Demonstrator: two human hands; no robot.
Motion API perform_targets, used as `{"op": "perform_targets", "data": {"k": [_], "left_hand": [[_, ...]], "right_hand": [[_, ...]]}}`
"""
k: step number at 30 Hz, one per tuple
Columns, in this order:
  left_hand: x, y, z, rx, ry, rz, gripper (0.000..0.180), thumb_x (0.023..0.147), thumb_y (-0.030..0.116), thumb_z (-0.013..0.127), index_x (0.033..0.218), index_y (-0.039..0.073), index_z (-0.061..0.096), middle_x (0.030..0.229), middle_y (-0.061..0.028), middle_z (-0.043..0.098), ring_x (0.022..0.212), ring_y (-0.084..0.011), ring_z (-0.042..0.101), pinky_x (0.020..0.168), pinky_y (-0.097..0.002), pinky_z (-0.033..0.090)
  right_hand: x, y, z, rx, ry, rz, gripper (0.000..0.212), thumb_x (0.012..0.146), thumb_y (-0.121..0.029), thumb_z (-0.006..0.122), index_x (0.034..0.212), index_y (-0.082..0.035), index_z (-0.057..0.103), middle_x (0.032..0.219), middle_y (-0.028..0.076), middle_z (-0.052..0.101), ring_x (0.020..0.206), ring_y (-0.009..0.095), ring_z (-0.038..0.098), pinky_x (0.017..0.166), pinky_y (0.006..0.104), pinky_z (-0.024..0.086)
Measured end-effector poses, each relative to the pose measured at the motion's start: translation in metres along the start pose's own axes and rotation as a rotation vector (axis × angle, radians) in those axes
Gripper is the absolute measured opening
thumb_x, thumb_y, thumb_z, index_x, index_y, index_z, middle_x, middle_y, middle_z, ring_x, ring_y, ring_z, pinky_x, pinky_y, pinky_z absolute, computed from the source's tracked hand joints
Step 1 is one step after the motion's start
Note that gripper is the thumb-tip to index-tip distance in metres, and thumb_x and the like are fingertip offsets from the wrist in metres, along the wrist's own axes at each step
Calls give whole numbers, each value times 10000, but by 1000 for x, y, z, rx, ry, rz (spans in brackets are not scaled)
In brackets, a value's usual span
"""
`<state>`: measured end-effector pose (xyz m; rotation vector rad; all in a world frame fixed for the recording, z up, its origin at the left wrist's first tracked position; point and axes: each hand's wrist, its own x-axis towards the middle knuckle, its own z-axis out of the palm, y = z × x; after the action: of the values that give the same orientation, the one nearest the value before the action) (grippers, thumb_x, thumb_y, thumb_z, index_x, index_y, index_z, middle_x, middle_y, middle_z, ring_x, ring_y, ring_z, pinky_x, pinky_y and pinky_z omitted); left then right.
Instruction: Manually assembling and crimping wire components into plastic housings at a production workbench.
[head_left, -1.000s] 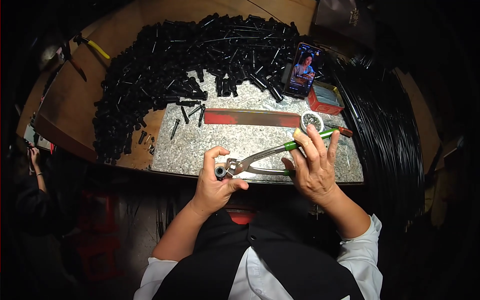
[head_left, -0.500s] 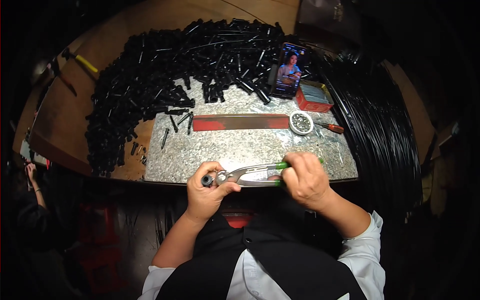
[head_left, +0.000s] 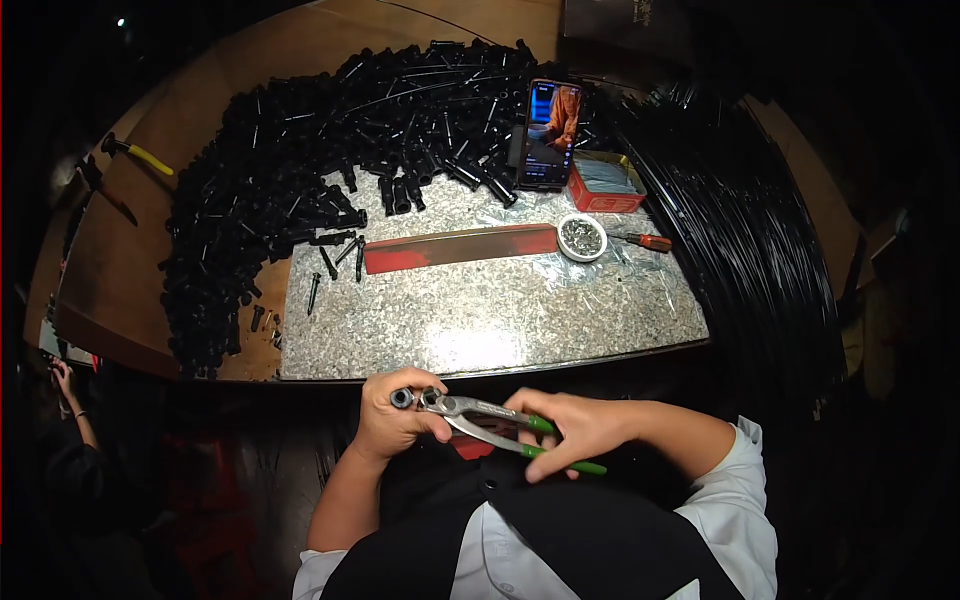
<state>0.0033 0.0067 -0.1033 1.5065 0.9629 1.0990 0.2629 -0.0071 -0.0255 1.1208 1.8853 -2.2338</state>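
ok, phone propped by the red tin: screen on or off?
On. The phone stands propped upright beside the red tin, its screen lit with a colour picture.

Both forearms enter from the lower edge and converge in front of the torso. The left hand is curled into a closed grip, knuckles upward, thumb pressed across the fingertips. The right hand lies palm-down, fingers wrapped and squeezing inward (wrist nearly straight, forearm angled toward the left). White sleeves are rolled above both elbows. The hands sit close together, not touching.
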Motion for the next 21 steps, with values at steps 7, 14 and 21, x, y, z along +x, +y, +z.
{"op": "perform_targets", "data": {"k": [7,14,21], "left_hand": [[2,8,4,-173,136,-35,658,395,513,823,773,10,634,707,6,603,652,-66,549,587,-193,423],[2,4,-2,21,-89,44,629,377,469,860,762,16,654,649,-5,597,576,-78,524,524,-220,389],[4,1,10,115,22,126,612,442,487,847,788,35,620,633,8,555,576,-73,512,523,-222,388]], "right_hand": [[3,25,5,-722,558,-387,264,929,-234,545,966,25,508,849,163,597,709,309,610,637,377,499],[4,32,-2,203,-97,39,245,869,-155,639,1008,-7,502,738,75,589,513,138,586,481,235,459],[12,35,5,-934,587,-315,619,674,-50,666,1219,6,378,1003,196,491,886,386,540,768,424,450]]}}
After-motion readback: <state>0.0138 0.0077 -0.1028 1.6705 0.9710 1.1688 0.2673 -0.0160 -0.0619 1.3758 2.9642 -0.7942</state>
